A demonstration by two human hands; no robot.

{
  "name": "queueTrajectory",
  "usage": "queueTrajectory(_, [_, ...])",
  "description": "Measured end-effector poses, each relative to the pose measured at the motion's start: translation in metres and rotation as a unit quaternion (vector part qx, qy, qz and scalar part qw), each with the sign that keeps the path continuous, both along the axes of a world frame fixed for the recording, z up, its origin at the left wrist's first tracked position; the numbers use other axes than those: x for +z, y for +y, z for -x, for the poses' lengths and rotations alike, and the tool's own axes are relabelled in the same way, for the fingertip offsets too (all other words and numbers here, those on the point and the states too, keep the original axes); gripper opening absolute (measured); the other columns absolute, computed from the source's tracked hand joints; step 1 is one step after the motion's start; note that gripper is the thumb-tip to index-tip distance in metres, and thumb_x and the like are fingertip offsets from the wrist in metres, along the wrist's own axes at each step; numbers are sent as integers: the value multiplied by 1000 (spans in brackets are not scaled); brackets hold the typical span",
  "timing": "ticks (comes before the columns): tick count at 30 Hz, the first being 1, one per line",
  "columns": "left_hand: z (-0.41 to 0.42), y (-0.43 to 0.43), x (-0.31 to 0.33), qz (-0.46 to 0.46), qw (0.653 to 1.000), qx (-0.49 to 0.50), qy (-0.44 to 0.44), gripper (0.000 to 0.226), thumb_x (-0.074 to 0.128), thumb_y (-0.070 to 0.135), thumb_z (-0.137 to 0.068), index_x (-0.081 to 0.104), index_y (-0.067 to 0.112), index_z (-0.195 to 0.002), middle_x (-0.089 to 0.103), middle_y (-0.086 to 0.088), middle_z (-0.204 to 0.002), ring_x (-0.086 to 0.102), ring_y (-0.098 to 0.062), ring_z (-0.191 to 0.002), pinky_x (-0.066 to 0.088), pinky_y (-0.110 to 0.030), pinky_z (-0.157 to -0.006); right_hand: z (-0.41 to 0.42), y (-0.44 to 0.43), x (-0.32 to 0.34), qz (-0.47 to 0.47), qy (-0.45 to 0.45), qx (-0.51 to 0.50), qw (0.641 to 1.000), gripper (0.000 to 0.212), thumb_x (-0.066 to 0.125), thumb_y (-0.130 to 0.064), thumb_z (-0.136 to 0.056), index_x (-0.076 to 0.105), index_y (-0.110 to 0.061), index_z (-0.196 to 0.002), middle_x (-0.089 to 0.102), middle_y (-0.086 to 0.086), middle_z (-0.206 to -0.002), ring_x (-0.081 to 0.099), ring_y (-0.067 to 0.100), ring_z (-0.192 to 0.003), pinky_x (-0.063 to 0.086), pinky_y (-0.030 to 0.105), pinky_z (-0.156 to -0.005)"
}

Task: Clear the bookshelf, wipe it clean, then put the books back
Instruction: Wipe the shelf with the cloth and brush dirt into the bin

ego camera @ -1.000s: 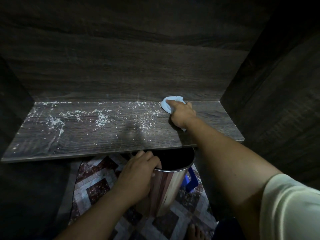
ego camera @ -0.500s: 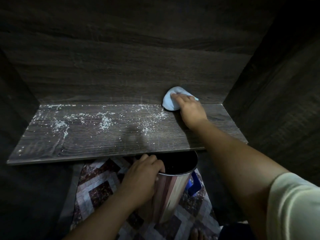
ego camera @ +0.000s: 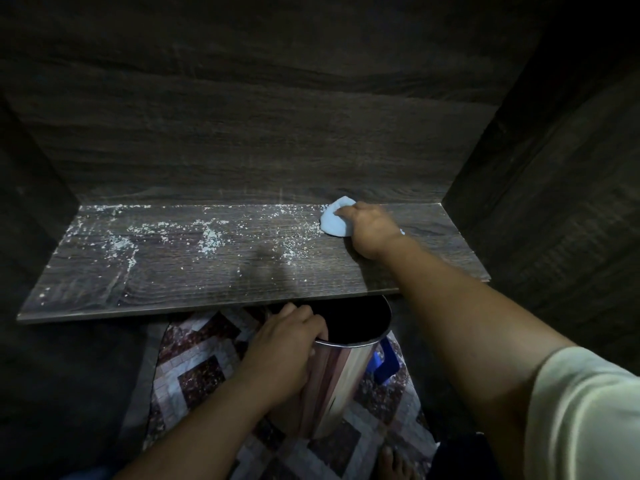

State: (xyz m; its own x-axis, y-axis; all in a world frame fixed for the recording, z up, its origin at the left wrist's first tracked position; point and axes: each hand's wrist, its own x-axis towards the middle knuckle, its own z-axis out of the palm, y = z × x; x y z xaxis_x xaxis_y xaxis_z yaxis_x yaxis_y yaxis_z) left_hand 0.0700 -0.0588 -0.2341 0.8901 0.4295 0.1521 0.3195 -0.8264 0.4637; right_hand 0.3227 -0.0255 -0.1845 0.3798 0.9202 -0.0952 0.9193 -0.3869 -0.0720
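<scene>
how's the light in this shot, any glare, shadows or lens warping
Head view: dim, the walls nearly black; a soft shadow crosses the middle of the shelf; the bin shows bright reflections on its side; the wide lens stretches the corners; the cloth looks sharp.

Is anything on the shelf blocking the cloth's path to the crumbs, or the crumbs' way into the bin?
Nothing visible. The right hand holds the cloth at the back right of the shelf; the crumbs lie scattered to its left over bare board. The left hand grips the bin just below the front edge, mouth open.
</scene>
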Motion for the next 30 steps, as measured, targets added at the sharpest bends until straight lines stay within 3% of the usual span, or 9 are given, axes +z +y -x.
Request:
queueTrajectory(5, [-1,-5,11,0,1000,3,23,26,63,9,-78,57,27,-95,49,11,-94,41,-13,-97,42,-32,-80,12,-21,4,14,3,-5,1000,55,54,-13,-92,42,-25,-144,40,13,-147,38,33,-132,34,38,-109])
queueTrajectory(11, [1,-16,25,-3,998,6,61,23,59,10,-82,56,25,-100,48,8,-98,41,-14,-100,37,-29,-80,29,-47,16,48,16,0,999,55,55,-20,-92,41,-27,-145,37,12,-151,41,29,-134,31,32,-110])
queueTrajectory(16, [9,-26,34,-2,998,24,56,20,59,12,-82,56,25,-96,48,8,-93,42,-13,-97,37,-28,-74,37,-68,25,79,46,6,996,61,63,-16,-89,42,-29,-145,34,8,-154,37,26,-137,27,28,-111])
queueTrajectory(22, [20,-34,43,-2,997,35,63,20,59,11,-85,58,23,-101,51,7,-99,42,-13,-98,31,-23,-72,49,-87,33,95,68,12,993,60,54,-5,-92,41,-31,-145,26,8,-157,30,26,-142,23,30,-115])
queueTrajectory(30, [13,-38,36,6,993,22,113,23,60,11,-83,59,25,-102,54,7,-103,45,-14,-100,39,-26,-75,50,-101,31,45,131,36,990,53,54,-6,-91,52,-30,-138,41,9,-149,40,28,-134,30,33,-112])
